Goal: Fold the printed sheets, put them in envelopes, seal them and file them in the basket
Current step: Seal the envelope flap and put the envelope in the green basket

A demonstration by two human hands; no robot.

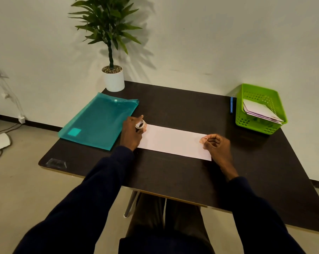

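Observation:
A long white envelope [173,142] lies flat in the middle of the dark table [173,176]. My left hand [132,132] rests at the envelope's left end and grips a small roll of clear tape [140,124]. My right hand [217,146] sits at the envelope's right end, fingers pinched on a short piece of tape [203,139]. A green plastic basket [246,118] stands at the table's right back corner with several filed envelopes [259,110] leaning inside.
A teal plastic document folder [100,121] lies at the table's left side. A potted plant in a white pot [114,79] stands at the back edge. A blue pen [231,105] lies left of the basket. Cables run along the floor at left.

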